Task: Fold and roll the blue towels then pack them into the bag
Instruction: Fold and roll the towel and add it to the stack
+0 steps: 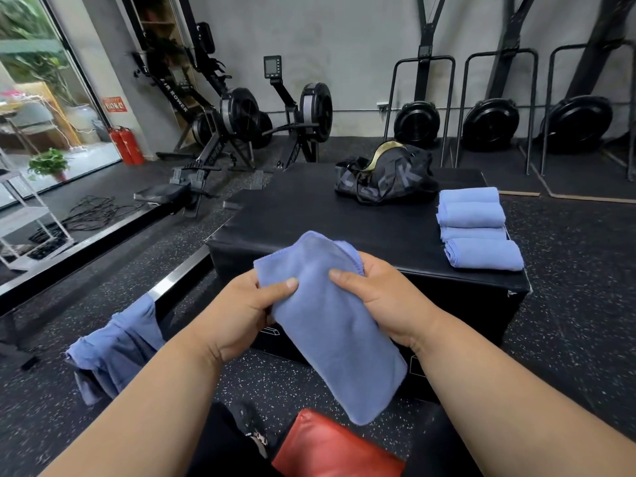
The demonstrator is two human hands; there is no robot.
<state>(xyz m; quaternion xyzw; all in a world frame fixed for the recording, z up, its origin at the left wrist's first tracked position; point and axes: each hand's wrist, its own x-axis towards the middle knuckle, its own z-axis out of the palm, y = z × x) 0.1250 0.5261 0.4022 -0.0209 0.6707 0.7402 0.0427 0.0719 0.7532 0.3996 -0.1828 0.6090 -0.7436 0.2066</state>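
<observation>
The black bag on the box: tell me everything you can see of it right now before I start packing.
The black bag is a soft, slumped duffel of thin fabric with large faint grey lettering on its side. Its top gapes open, showing a tan or gold lining at the mouth. A strap loops down at its front. It sits on the far end of the black box, apart from the rolled blue towels to its right. No hand touches it, and what it holds cannot be seen.
</observation>
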